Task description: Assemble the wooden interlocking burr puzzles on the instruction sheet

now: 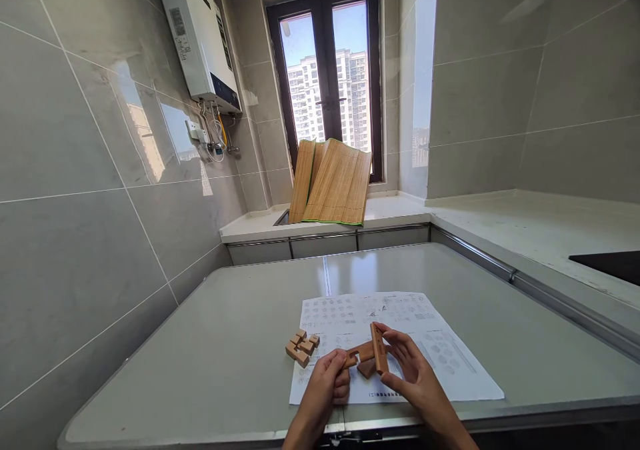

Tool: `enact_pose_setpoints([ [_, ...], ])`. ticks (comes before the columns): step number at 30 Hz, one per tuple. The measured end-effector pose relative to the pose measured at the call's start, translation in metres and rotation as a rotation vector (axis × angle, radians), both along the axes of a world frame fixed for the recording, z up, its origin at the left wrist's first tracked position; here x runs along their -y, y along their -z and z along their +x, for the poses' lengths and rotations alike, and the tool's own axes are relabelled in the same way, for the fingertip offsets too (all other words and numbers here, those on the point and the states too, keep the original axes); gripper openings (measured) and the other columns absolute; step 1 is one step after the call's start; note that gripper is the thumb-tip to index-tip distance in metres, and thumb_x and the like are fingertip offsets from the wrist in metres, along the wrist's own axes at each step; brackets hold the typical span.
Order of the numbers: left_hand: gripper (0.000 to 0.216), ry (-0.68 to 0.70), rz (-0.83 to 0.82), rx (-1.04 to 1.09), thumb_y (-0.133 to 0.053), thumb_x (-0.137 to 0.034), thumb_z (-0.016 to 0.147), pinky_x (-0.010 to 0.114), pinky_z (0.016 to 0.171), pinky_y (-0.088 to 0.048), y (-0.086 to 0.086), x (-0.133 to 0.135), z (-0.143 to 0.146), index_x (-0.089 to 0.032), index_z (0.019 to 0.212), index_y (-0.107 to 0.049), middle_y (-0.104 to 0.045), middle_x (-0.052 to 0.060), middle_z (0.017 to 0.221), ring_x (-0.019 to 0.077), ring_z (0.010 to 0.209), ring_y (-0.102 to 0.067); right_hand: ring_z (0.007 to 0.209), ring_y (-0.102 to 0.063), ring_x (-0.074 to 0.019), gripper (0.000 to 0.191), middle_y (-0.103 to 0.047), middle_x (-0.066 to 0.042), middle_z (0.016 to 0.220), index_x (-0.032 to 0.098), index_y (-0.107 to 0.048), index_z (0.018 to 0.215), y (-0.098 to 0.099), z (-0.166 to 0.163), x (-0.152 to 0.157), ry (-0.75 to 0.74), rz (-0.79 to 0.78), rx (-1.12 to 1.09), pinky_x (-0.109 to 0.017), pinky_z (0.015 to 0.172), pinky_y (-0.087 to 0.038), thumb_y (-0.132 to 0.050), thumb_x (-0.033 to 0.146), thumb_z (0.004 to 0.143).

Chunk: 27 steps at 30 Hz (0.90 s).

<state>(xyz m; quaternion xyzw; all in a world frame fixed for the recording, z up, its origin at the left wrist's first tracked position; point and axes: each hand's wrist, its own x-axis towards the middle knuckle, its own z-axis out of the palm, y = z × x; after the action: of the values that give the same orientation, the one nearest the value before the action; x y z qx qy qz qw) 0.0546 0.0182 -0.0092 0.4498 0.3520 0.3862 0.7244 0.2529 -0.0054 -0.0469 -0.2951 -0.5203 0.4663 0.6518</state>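
Observation:
My left hand (327, 380) is closed on one end of a wooden puzzle piece (361, 355), fingers curled under it. My right hand (411, 370) pinches an upright wooden bar (378, 347) that meets that piece, thumb and fingers pressed against its side. Both hands hover just above a printed paper sheet (440, 353) lying on the grey table (225, 343). A small cluster of wooden puzzle blocks (302, 347) sits on the table at the sheet's left edge, a little left of my left hand.
A tiled wall runs along the left of the table. A white countertop (525, 227) wraps round the back and right, with a dark hob (613, 265) at far right. Bamboo mats (333, 183) lean in the sink under the window. A water heater (197, 37) hangs upper left.

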Motion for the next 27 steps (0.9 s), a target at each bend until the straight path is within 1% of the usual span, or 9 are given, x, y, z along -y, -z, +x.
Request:
enact_pose_setpoints([
  [6, 0.049, 0.045, 0.003, -0.002, -0.071, -0.059, 0.078, 0.021, 0.044, -0.004, -0.005, 0.002, -0.004, -0.022, 0.076, -0.04, -0.024, -0.014, 0.053, 0.0027, 0.043, -0.008, 0.145, -0.036, -0.0322, 0.058, -0.044, -0.011, 0.154, 0.032, -0.052, 0.124, -0.007, 0.0, 0.005, -0.05, -0.035, -0.012, -0.056, 0.119, -0.029, -0.084, 0.033, 0.076],
  [10, 0.049, 0.071, 0.024, -0.037, -0.07, -0.061, 0.079, 0.021, 0.043, -0.003, -0.006, 0.002, -0.004, -0.022, 0.077, -0.04, -0.022, -0.015, 0.052, 0.0031, 0.043, -0.007, 0.144, -0.039, -0.0321, 0.061, -0.048, -0.01, 0.152, 0.032, -0.054, 0.122, -0.009, 0.0, 0.006, -0.078, -0.051, 0.01, -0.055, 0.12, -0.028, -0.087, 0.033, 0.072],
  [13, 0.049, 0.074, 0.025, -0.046, -0.07, -0.061, 0.078, 0.021, 0.042, -0.003, -0.004, 0.002, -0.004, -0.022, 0.077, -0.04, -0.022, -0.015, 0.052, 0.0031, 0.043, -0.007, 0.143, -0.04, -0.0318, 0.061, -0.05, -0.01, 0.151, 0.032, -0.054, 0.122, -0.009, 0.0, 0.006, -0.091, -0.043, 0.039, -0.054, 0.12, -0.027, -0.088, 0.032, 0.071],
  [22, 0.049, 0.076, 0.038, -0.046, -0.069, -0.063, 0.079, 0.022, 0.042, -0.003, -0.002, 0.002, -0.004, -0.023, 0.077, -0.04, -0.021, -0.015, 0.052, 0.0033, 0.042, -0.008, 0.142, -0.041, -0.0319, 0.061, -0.047, -0.011, 0.153, 0.032, -0.054, 0.124, -0.011, -0.001, 0.009, -0.098, -0.052, 0.059, -0.054, 0.119, -0.03, -0.086, 0.03, 0.072],
  [27, 0.047, 0.111, 0.048, -0.064, -0.07, -0.061, 0.08, 0.022, 0.043, -0.005, -0.001, 0.002, -0.003, -0.021, 0.079, -0.044, -0.023, -0.014, 0.052, 0.0034, 0.042, -0.011, 0.141, -0.043, -0.0319, 0.065, -0.052, -0.011, 0.148, 0.031, -0.055, 0.126, -0.014, -0.003, 0.011, -0.1, -0.053, 0.152, -0.053, 0.118, -0.032, -0.087, 0.027, 0.07],
])
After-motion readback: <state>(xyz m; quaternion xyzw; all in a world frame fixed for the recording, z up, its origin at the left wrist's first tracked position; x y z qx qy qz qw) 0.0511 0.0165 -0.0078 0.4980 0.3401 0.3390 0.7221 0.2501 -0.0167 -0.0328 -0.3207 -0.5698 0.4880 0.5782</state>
